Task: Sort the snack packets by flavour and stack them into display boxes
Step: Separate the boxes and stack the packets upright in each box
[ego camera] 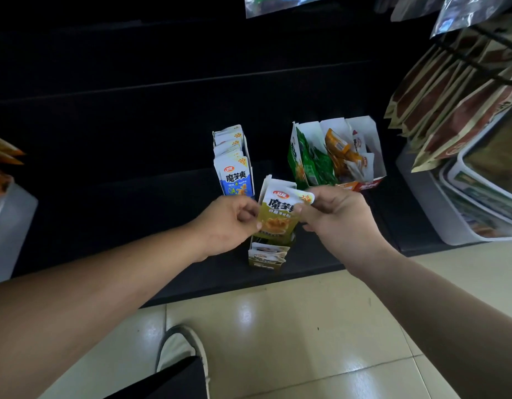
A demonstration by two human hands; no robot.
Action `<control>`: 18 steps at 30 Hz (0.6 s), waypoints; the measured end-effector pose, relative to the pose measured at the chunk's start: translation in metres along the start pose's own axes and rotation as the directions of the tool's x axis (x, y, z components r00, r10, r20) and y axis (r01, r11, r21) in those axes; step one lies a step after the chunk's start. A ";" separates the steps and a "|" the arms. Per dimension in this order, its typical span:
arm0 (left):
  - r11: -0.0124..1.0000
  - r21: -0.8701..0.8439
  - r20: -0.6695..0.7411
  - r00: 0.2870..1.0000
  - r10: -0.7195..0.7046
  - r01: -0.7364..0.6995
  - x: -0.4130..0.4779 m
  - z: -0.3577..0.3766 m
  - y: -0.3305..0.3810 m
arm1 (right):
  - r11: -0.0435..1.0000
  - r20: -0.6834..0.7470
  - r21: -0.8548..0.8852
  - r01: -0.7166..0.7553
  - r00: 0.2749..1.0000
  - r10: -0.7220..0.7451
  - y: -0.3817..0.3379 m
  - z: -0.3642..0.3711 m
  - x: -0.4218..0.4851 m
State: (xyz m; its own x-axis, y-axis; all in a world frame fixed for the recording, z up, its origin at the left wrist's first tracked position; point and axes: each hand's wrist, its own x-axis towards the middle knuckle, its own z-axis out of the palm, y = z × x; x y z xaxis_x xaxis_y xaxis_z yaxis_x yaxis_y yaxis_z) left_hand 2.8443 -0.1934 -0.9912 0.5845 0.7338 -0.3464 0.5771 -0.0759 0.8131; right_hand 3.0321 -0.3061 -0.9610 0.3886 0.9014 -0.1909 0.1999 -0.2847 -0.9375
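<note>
Hands, left hand (230, 223) and right hand (336, 216), pinch yellow packets (277, 217) between them (above yellow box (266, 259)).

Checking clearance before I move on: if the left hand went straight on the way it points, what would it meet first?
The yellow packet that the left hand pinches lies first in line; past it, likely the right hand gripping the opposite edge, though depth is unclear.

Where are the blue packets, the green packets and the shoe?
blue packets (234, 180), head view, front packet's face.
green packets (315, 168), head view, middle of bunch.
shoe (178, 348), head view, white toe.
</note>
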 end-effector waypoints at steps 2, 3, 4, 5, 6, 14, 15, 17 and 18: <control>0.997 0.019 0.050 0.996 -0.073 0.072 -0.002 0.004 -0.008 | 0.996 0.016 -0.093 -0.008 1.000 0.009 0.009 0.004 -0.001; 0.996 0.021 0.067 0.994 -0.083 0.082 -0.003 0.006 -0.011 | 0.987 0.022 -0.160 -0.003 1.000 0.007 0.013 0.006 -0.001; 0.996 0.024 0.081 0.993 -0.085 0.083 -0.004 0.008 -0.013 | 0.974 0.036 -0.227 0.013 0.999 -0.005 0.018 0.009 -0.001; 0.996 0.031 0.094 0.992 -0.089 0.086 -0.005 0.009 -0.013 | 0.959 0.057 -0.282 0.036 0.998 -0.021 0.021 0.013 -0.001; 0.995 0.039 0.107 0.990 -0.095 0.091 -0.006 0.011 -0.013 | 0.944 0.076 -0.327 0.053 0.997 -0.030 0.024 0.017 0.000; 0.998 0.045 0.064 0.997 0.042 -0.045 -0.005 0.007 -0.016 | 0.919 0.120 -0.381 -0.101 0.980 0.157 0.035 0.033 0.004; 0.997 0.050 0.067 0.996 0.056 -0.059 -0.004 0.008 -0.019 | 0.934 0.117 -0.339 -0.113 0.980 0.161 0.034 0.033 0.005; 0.996 0.027 0.074 0.993 0.087 -0.089 -0.003 0.009 -0.022 | 0.960 0.097 -0.255 -0.115 0.985 0.144 0.032 0.030 0.007; 0.995 0.013 0.080 0.992 0.101 -0.102 -0.002 0.010 -0.021 | 0.971 0.085 -0.211 -0.110 0.988 0.130 0.031 0.028 0.007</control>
State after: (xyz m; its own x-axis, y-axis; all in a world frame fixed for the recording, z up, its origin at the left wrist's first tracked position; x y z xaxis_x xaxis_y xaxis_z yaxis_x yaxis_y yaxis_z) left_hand 2.8365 -0.1999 -1.0118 0.6836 0.6657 -0.2993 0.5217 -0.1589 0.8382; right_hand 3.0163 -0.2991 -0.9994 0.3331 0.8812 -0.3355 0.3417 -0.4444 -0.8281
